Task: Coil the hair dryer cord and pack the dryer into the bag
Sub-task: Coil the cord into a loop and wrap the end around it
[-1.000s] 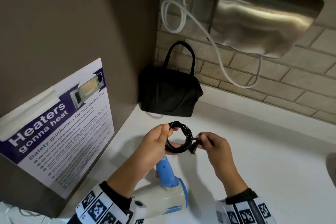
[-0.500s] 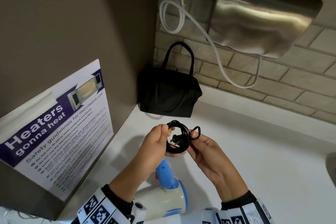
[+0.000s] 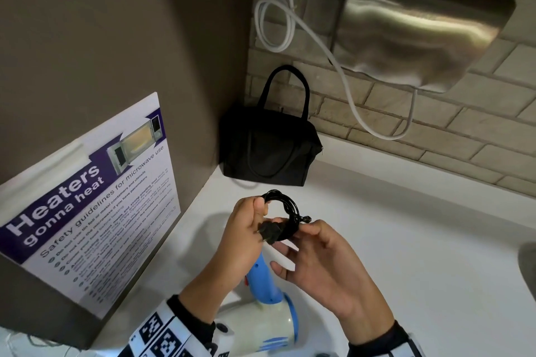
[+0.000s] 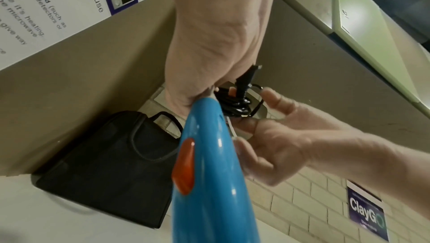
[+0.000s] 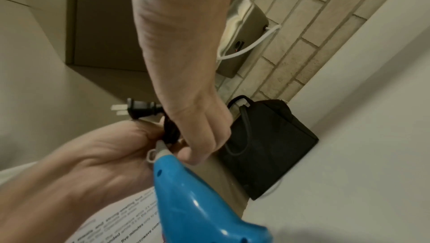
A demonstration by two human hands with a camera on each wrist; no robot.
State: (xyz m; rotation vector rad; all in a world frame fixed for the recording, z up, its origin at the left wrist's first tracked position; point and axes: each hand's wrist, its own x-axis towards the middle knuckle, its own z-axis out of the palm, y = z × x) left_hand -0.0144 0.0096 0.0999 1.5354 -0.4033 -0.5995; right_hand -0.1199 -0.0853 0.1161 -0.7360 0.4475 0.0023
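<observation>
1. Black cord [image 3: 285, 209], wound into a small coil, is pinched at its top between the thumb and curled fingers of the left hand [image 3: 243, 229], above the counter [image 3: 406, 240].
2. The plug [image 3: 269, 232] pokes out of the coil, prongs toward the left hand; the right wrist view shows the two flat prongs bare.
3. The right hand [image 3: 322, 264] sits just under and beside the coil, palm up, fingers loosely bent and touching the cord's lower loops; whether it truly grips them I cannot tell.
4. The hair dryer [image 3: 266, 316] hangs below the hands, blue handle up, pale body low near the counter.
5. The black bag [image 3: 269, 151] stands in the corner behind the hands, well apart, handles up, top closed as far as shows.
6. A microwave safety poster [image 3: 95, 206] leans on the left wall; a steel hand dryer [image 3: 420, 29] with a white cable [image 3: 290, 26] hangs on the brick wall.
</observation>
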